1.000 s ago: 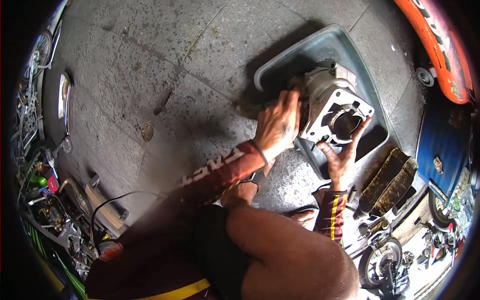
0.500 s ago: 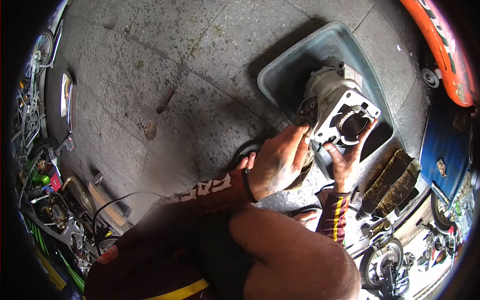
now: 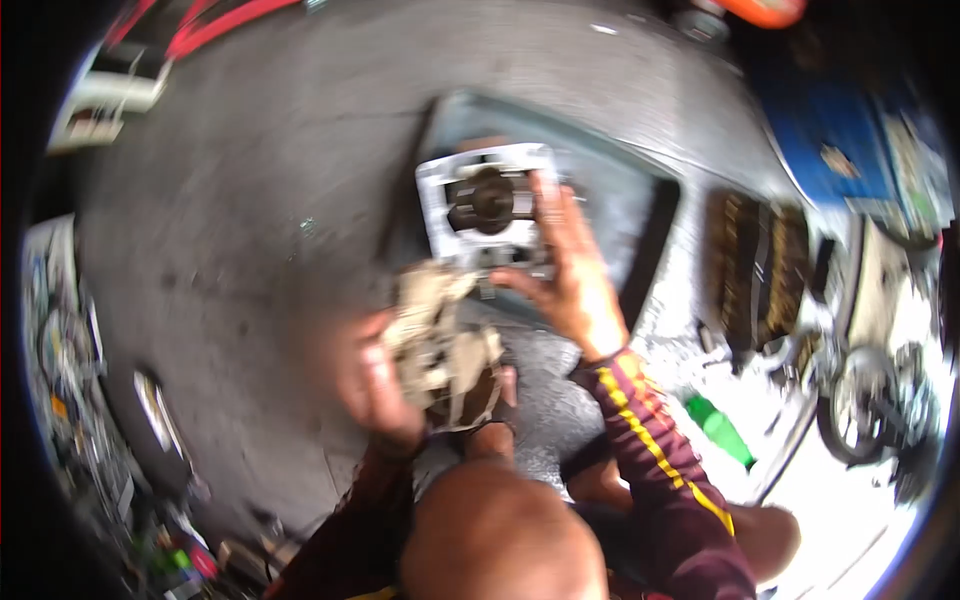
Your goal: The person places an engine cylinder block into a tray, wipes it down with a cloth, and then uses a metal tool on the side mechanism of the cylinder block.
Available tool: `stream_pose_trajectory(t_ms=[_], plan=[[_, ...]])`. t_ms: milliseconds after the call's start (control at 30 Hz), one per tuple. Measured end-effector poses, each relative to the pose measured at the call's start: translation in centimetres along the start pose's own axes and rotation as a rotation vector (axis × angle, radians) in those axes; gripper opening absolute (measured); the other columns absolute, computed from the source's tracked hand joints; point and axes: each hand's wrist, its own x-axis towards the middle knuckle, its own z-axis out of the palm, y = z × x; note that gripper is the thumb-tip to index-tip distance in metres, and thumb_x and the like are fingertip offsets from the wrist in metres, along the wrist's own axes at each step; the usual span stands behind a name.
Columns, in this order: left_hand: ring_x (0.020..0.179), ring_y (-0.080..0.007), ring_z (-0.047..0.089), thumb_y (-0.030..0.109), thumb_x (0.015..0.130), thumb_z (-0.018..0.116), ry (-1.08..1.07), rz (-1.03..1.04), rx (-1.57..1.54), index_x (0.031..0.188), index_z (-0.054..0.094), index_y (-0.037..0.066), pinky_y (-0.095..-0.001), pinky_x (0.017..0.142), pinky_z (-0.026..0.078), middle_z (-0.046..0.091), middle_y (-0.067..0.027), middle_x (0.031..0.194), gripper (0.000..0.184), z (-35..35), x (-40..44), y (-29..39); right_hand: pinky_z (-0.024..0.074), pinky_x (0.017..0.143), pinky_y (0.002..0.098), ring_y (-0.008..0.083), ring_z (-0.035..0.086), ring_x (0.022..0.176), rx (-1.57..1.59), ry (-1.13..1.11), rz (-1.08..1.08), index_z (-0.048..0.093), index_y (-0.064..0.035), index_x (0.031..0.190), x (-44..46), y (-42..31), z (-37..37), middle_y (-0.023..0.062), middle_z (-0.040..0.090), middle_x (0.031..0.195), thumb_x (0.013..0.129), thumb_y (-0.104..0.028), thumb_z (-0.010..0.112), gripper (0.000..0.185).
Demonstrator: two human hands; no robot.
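The right hand [image 3: 572,275] grips the right side of a big metal part [image 3: 488,200] in the gray tray [image 3: 625,205], by the tray's left edge, and the blurry left hand [image 3: 380,385] is holding a crumpled tan rag [image 3: 425,330] just outside the tray's near edge.

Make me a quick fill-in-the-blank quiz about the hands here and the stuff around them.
1. The crumpled beige cloth is held in the person's ____ hand.
2. The right hand, below a dark maroon sleeve striped in ____, touches the silver metal casting.
3. In the picture, the large flat blue sheet lies to the ____ of the rectangular grey plastic tray.

Missing words: left; yellow; right.
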Motion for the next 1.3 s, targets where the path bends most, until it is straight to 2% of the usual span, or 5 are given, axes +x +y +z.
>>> stream_pose_trajectory(t_ms=[400,600,667,833,1300], plan=[[0.148,-0.0273,0.024,0.04,0.107,0.027,-0.667,0.325,0.172,0.154,0.022,-0.002,-0.0425,0.121,0.02,0.026,-0.0178,0.16,0.064,6.7,-2.8,-5.3,0.018,0.12,0.0503,0.0435,0.016,0.15,0.793,0.521,0.037,0.032,-0.0063,0.154,-7.4,-4.8,-1.1,0.0258,0.019,0.161,0.094,-0.025,0.062,0.07],[0.152,-0.0289,0.012,0.052,0.106,0.017,-0.781,-0.749,-0.944,0.159,0.011,0.006,-0.0438,0.123,0.007,0.013,-0.0142,0.164,0.07,12.3,-4.8,-3.5,0.014,0.12,0.054,0.0394,0.018,0.15,0.452,0.553,0.089,0.028,-0.004,0.154,-10.4,-1.4,-1.1,0.0203,0.02,0.162,0.099,-0.024,0.054,0.064],[0.103,-0.025,0.064,0.043,0.106,0.038,-0.724,-0.531,-0.162,0.14,0.042,0.003,-0.0358,0.094,0.051,0.059,-0.0177,0.129,0.053,12.6,-2.1,-3.7,0.0216,0.119,0.0515,0.0387,0.031,0.146,0.511,0.551,0.11,0.044,-0.0045,0.147,-11.5,-2.2,-1.1,0.0211,0.037,0.155,0.097,-0.025,0.058,0.055],[0.061,-0.0115,0.053,0.034,0.104,0.052,-0.751,-0.437,-0.055,0.119,0.052,0.009,-0.0234,0.052,0.039,0.056,-0.0029,0.086,0.029,14.8,-2.4,-3.5,0.0473,0.053,0.0308,0.021,0.064,0.055,0.446,0.825,0.495,0.071,-0.0003,0.094,-14.5,4.7,-5.5,0.0113,0.066,0.067,0.096,-0.013,0.062,0.015],[0.135,-0.0399,0.038,0.013,0.085,0.07,-1.559,0.184,0.263,0.123,0.063,0.01,-0.0503,0.112,0.032,0.042,-0.0192,0.143,0.039,10.8,-15.5,-11.9,0.0371,0.103,0.0539,0.0359,0.044,0.127,-0.638,0.648,1.089,0.07,-0.0188,0.121,-26.9,15.5,-3.2,0.008,0.052,0.14,0.09,-0.039,0.067,0.036]])
